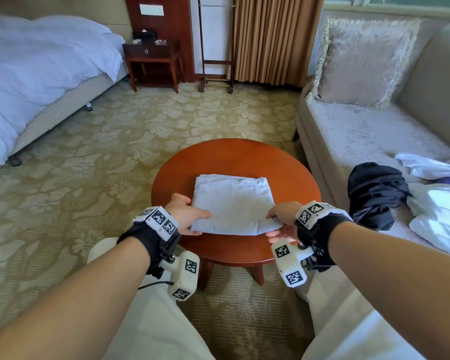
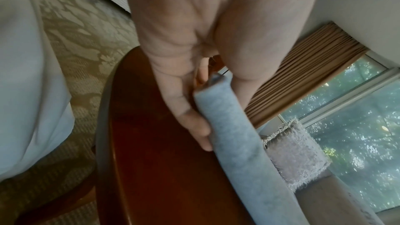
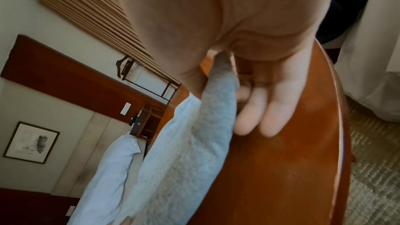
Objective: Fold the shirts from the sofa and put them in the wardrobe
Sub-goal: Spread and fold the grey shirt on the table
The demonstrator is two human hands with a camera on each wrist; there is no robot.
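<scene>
Head view, lower centre: both hands, left hand [image 1: 185, 214] & right hand [image 1: 281, 222], pinch the folded shirt [image 1: 234, 203] w/ thumbs on top, fingers prob. beneath, so lifting off the worktop [image 1: 234, 157] could sag the unsupported middle & undo the folds.

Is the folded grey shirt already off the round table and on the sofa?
No, the folded shirt lies on the round table, with the left hand and right hand holding its near corners.
</scene>
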